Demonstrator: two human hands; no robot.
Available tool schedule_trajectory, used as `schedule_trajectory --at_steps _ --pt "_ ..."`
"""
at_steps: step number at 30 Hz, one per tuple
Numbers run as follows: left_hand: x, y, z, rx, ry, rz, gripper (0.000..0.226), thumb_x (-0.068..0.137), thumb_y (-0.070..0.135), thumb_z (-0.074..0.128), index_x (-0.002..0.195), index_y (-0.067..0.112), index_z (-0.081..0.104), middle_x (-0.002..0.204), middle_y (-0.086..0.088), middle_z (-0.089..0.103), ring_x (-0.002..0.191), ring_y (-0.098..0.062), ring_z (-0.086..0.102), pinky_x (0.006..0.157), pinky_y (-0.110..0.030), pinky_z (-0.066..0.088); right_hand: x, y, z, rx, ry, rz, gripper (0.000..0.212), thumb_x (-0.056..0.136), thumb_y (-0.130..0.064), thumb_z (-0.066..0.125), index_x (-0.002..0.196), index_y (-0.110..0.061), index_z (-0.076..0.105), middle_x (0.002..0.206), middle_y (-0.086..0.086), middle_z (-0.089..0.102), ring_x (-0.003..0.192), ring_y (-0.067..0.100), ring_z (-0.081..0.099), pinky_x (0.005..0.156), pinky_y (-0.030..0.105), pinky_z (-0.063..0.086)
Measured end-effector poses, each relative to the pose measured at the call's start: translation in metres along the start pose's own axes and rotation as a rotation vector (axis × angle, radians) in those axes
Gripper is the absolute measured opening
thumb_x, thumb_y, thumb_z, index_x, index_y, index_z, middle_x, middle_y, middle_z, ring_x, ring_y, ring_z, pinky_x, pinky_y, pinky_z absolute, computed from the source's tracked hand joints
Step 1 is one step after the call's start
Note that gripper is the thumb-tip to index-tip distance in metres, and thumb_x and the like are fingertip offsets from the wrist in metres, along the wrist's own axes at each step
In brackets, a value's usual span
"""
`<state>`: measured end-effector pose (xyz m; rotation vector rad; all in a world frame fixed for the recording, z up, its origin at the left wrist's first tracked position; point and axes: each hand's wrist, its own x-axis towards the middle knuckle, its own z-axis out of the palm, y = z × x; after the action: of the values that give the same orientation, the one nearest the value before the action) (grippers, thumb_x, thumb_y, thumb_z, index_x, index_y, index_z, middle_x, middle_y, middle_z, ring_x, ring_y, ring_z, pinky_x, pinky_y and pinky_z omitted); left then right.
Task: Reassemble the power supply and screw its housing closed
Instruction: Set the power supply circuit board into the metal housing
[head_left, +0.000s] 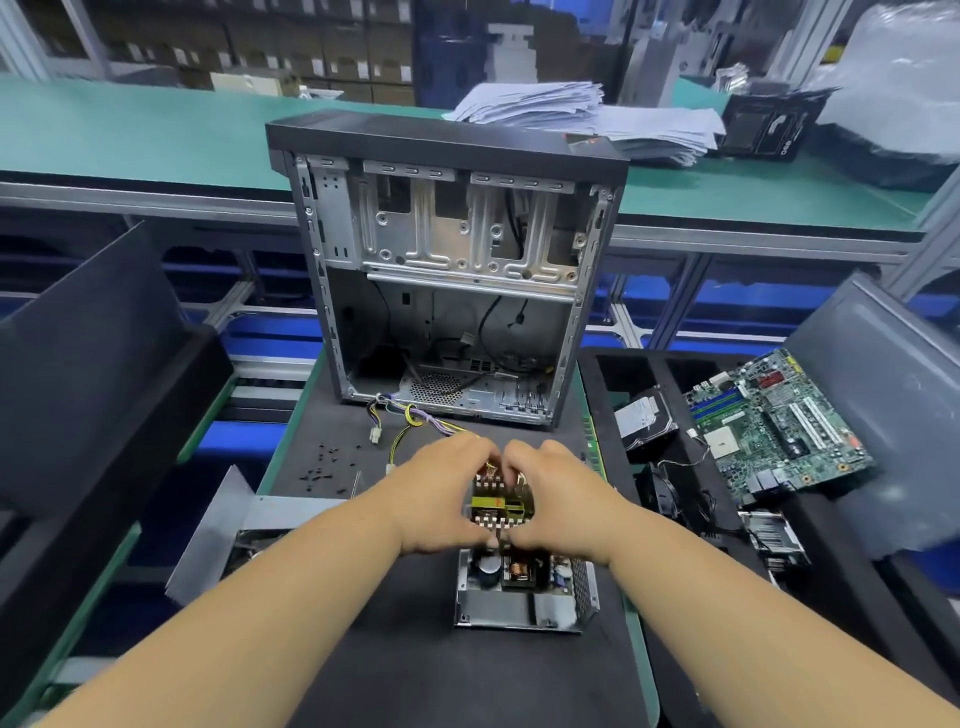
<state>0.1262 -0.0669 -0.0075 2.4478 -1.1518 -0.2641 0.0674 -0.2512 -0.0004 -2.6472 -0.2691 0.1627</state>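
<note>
black mat (426, 670) under me: both my hands, left (441, 499) and right (558, 501), pinch the board (501, 506) over the housing (519, 605), lengthwise away; lid (218, 535) lies left.

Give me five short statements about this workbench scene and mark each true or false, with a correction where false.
1. Both hands, left hand and right hand, are on the open grey metal power supply. True.
2. The power supply's lid is already screwed on. False: its circuit board and coils are exposed.
3. The tall empty black-and-silver computer case stands upright behind the power supply. True.
4. The green motherboard sits inside that case. False: it lies in the black tray at the right.
5. The small black screws lie right of the hands. False: they lie scattered to the left.
</note>
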Motion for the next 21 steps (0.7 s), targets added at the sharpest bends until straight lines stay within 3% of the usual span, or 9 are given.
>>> schedule_trajectory --at_steps 8,11,13,16,18,21 --pt "-0.001 0.012 0.014 -0.062 0.092 -0.070 0.058 0.063 0.041 0.080 0.107 0.033 0.043 0.109 0.017 0.052 0.103 -0.009 0.049 0.090 -0.034 0.044 0.001 -0.002 -0.003 -0.022 -0.005 -0.054 0.055 0.060 -0.035 0.083 0.090 -0.030 0.038 0.081 -0.017 0.043 0.090 0.016 0.039 0.068 0.032 0.045" --pt "0.001 0.013 0.019 -0.006 0.067 -0.106 0.063 0.061 0.044 0.081 0.110 0.036 0.042 0.107 0.009 0.053 0.102 -0.013 0.049 0.086 -0.034 0.045 0.000 -0.001 -0.004 -0.043 -0.004 -0.085 0.055 0.061 -0.033 0.084 0.092 -0.027 0.040 0.089 -0.013 0.045 0.092 0.018 0.041 0.071 0.032 0.042" --pt "0.002 0.013 0.021 0.008 0.052 -0.124 0.066 0.062 0.045 0.082 0.118 0.035 0.047 0.104 0.004 0.050 0.101 -0.016 0.048 0.085 -0.033 0.044 -0.002 0.001 -0.004 -0.061 0.011 -0.084 0.057 0.061 -0.035 0.085 0.094 -0.025 0.040 0.102 -0.005 0.043 0.091 0.016 0.041 0.074 0.033 0.044" --pt "0.004 0.014 0.022 0.012 0.042 -0.120 0.065 0.066 0.049 0.081 0.124 0.029 0.060 0.101 0.002 0.049 0.100 -0.017 0.048 0.086 -0.032 0.044 -0.008 0.007 -0.006 -0.034 0.009 -0.045 0.058 0.066 -0.035 0.085 0.100 -0.025 0.039 0.107 -0.005 0.036 0.080 0.012 0.039 0.066 0.031 0.041" --pt "0.002 0.013 0.023 0.026 0.049 -0.138 0.065 0.065 0.051 0.082 0.122 0.028 0.062 0.105 0.003 0.051 0.104 -0.017 0.050 0.090 -0.034 0.046 -0.009 0.012 -0.011 -0.010 -0.012 -0.027 0.054 0.073 -0.040 0.081 0.108 -0.025 0.042 0.111 -0.006 0.038 0.088 0.012 0.044 0.075 0.031 0.044" --pt "0.001 0.013 0.025 0.053 0.041 -0.166 0.069 0.063 0.051 0.083 0.124 0.031 0.058 0.111 0.009 0.050 0.110 -0.013 0.049 0.092 -0.029 0.043 -0.008 0.030 -0.028 -0.074 0.030 0.054 0.040 0.090 -0.041 0.064 0.124 -0.025 0.049 0.126 -0.005 0.045 0.119 0.019 0.040 0.098 0.037 0.041"
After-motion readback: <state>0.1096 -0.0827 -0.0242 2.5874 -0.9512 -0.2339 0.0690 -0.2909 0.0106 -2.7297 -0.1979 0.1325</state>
